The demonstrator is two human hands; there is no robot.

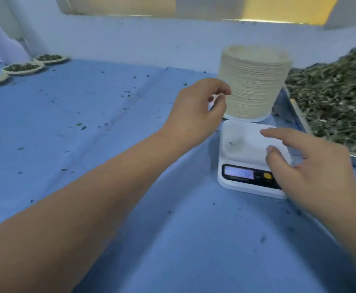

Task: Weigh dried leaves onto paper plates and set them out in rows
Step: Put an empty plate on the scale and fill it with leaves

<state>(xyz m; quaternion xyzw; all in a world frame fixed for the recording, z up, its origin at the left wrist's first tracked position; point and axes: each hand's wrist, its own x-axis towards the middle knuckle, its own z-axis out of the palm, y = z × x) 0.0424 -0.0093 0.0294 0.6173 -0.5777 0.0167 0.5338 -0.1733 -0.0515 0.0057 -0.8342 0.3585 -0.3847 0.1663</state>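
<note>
Vertically: plate stack (long axis upright) behind scale.

Blue tablecloth, cream plate stack, white scale, grey-green leaves

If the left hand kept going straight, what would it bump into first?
Most likely the stack of paper plates just beyond the left hand, though blur hides the gap.

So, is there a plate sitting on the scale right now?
No, the scale holds no plate; the stack of plates stands behind it.
</note>
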